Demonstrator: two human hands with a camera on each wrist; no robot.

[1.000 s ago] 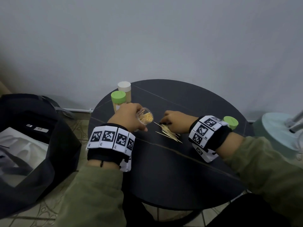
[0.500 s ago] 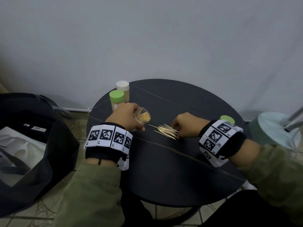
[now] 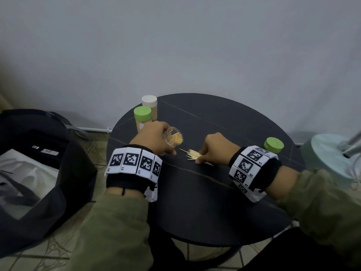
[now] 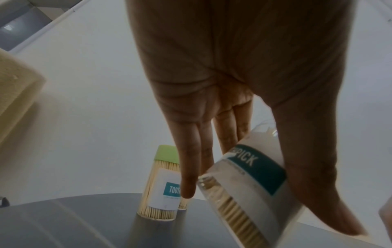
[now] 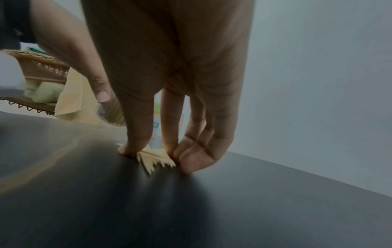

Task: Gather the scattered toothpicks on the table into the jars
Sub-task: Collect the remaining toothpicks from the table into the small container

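We see left hand [image 3: 154, 136] curled round open jar [image 3: 174, 136], tilted, mouth toward right, part-filled with toothpicks. Capped jars [image 3: 142, 118] stand behind it. Loose toothpicks [image 3: 192, 154] lie on dark bench [image 3: 224, 202], between hands. Right hand [image 3: 216, 146] fingers [image 5: 137, 134] bent down, pinching that pile against bench.

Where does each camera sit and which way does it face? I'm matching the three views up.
Head: above, looking down at the round table; both hands, wristbands, sleeves.
Left wrist: along the left hand gripping the tilted open jar; capped green-lidded jar behind.
Right wrist: along the right hand, fingertips on the toothpick pile.
Shared: the open jar shows in all three.
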